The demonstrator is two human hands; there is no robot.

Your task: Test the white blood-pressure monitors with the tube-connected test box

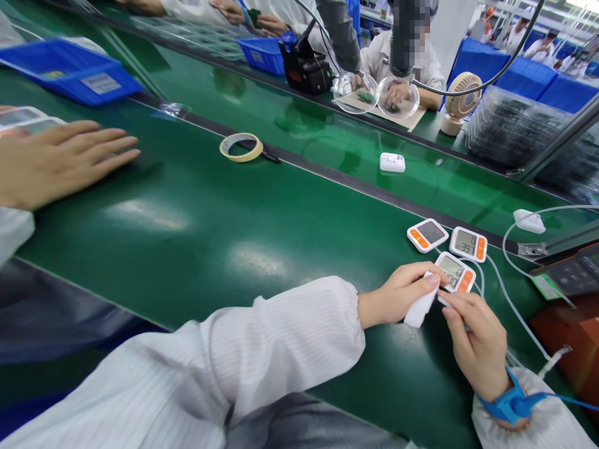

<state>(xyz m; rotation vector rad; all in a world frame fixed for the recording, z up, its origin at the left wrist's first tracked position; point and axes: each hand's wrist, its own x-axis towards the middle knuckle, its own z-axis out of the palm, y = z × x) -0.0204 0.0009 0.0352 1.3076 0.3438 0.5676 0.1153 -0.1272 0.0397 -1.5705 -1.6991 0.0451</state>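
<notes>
I am pinching a white cloth (420, 308) in my left hand (397, 293), wiping the white-and-orange monitor (455, 272); my right hand (477, 343) is steadying it, probably by its edge. Two like monitors (447, 239) beyond are waiting.

The person is wearing a white smock with fine, pale vertical pinstripes running along the fabric. The left sleeve (262, 355) is reaching down to the wrist, ending in a plain hemmed cuff, and the cloth is creasing in broad folds along the forearm. The right sleeve (538, 418) is showing the same white striped fabric, bunching at the cuff. A blue antistatic wrist strap (510, 402) is wrapping the right wrist just above that cuff, with a thin blue cord (573, 400) leading off it towards the frame's right edge. The left hand (402, 293) and right hand (477, 343) are bare, wearing no gloves.
</notes>
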